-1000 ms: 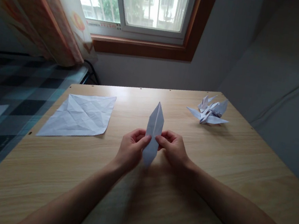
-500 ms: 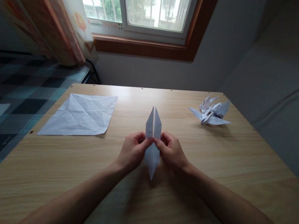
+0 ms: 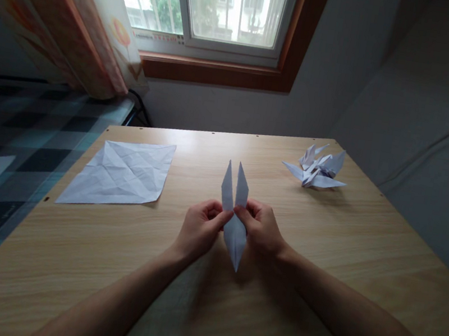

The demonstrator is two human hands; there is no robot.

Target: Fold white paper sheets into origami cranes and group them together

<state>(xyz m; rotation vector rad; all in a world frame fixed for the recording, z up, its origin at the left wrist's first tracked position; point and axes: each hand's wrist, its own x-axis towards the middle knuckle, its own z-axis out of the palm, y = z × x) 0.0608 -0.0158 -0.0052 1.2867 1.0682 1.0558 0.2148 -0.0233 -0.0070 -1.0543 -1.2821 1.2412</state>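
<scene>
Paper makes up the fold (image 3: 236, 238), a long narrow white piece held over the middle of the desk (image 3: 322, 251). Its 2 slim upper points splay slightly apart toward the desk's far edge. Its 1 lower point aims at the near edge, close to the desk top; whether it touches I cannot tell.

It looks very light and thin, stiffened only by its creases. A hard pinch would likely crush or tear the tips, and it should bend wherever it is unsupported. The layered waist, where the points meet, seems the safest place to take it, and both hands are there.

The left grip (image 3: 198, 229) is clenched on the fold's left side, thumb over curled fingers. The right grip (image 3: 263, 231) pinches the right side the same way, and the 2 nearly meet across the paper.

On the desk's left part lies a flat creased sheet (image 3: 119, 174), well apart from the hands. Near the desk's far right corner sit paper cranes (image 3: 317, 168). Beyond the desk's far edge are a window (image 3: 229, 4) and a curtain (image 3: 80, 26).
</scene>
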